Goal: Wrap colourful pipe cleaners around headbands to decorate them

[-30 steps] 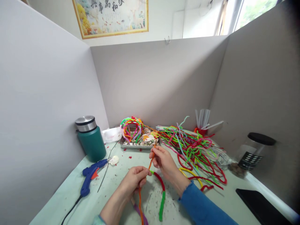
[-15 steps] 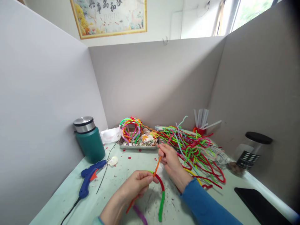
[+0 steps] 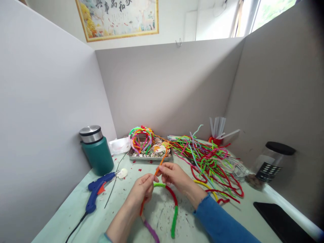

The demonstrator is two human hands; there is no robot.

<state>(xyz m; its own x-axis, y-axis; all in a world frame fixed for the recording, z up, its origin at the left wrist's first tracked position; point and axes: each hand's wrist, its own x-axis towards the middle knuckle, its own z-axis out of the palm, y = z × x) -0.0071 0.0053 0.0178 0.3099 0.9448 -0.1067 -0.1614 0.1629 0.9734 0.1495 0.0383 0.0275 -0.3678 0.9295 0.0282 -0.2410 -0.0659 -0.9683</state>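
Note:
An orange pipe cleaner stands up at a slant between my hands, its free end rising in front of the tray. My left hand is closed on its lower part in a pinch. My right hand pinches it just above, fingertips almost touching the left ones. Below lies a curved, open-ended length of fuzzy stems, with light green, red, dark green, orange-red and purple sections. Its left side passes under my left hand, which hides part of it; whether the orange pipe cleaner joins it there I cannot tell.
A shell-filled metal tray holds coloured rings. Right of it spreads a heap of pipe cleaners, with a red cup of white sticks behind. A blue glue gun, green bottle, jar and black slab stand around.
My right hand has come down and left, close to my left hand. My left hand has shifted slightly left and up. More of the orange pipe cleaner now sticks out above my fingers.

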